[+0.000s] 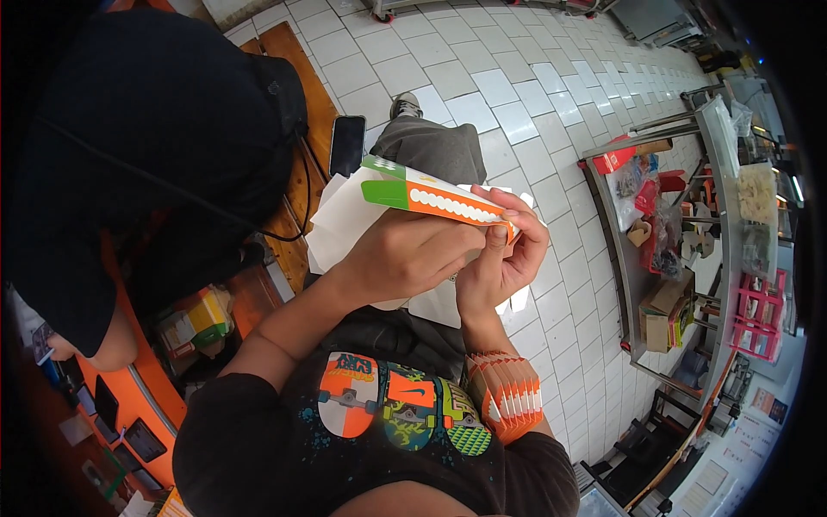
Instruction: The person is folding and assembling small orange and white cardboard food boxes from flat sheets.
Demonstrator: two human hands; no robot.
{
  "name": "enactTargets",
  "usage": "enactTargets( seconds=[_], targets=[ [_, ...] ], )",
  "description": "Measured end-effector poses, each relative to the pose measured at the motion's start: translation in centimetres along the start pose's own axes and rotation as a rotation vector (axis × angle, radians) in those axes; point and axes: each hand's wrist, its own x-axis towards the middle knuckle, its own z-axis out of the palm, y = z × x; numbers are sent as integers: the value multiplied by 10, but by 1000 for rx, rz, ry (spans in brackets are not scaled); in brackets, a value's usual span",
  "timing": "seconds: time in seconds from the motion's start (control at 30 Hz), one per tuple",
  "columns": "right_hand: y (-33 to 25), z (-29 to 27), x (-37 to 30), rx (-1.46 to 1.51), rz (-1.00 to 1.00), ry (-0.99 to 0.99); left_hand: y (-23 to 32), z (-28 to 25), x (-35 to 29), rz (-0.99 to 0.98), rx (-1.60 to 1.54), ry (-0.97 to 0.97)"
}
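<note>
Carton [454, 203] long axis approx. L-R, grn end [384, 194] L

Carton [457, 204]: orange side with a row of white scallops, green flaps [384, 193]. Black-screened phone [348, 142] by the right edge of a honey-brown bench [317, 90]. Black T-shirt [353, 455], multicoloured print [403, 405]. White floor tiles [560, 258].

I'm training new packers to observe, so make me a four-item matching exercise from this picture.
1. Carton
2. Phone
3. Crate
4. Floor

A. Pink, at the far right
B. White tiles
C. Orange, green and white, held
D. Dark screen, facing up

Pairs: 1-C, 2-D, 3-A, 4-B
</note>
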Motion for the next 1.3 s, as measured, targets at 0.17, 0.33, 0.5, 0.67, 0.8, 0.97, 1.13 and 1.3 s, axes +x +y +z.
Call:
enactTargets(
  seconds=[0.17, 0.33, 0.5, 0.67, 0.8, 0.97, 1.13, 1.3],
  targets=[
    [-2, 0, 9, -172, 111, 189, -3, -7, -3, -1, -25, -110],
    [-16, -29, 51, -96, 137, 400, -1, -18, -19, -87, -271, -142],
    [-8, -26, 47, -28, 230, 372, -11, -44, -16, -174, -390, -20],
    [-8, -30, 52, -33, 271, 431, -36, -64, -24, -124, -311, 158],
    [-3, -35, 48, -40, 249, 416, -45, -70, -24, -227, -162, 300],
    [-5, -42, 47, -95, 246, 443, -66, -75, -19, -346, -73, 268],
    [-11, -40, 48, -84, 217, 427, -103, -71, -8, -397, -169, 575],
    [0, -37, 51, -111, 238, 399, -171, -64, 6, -343, 394, 578]
  ],
)
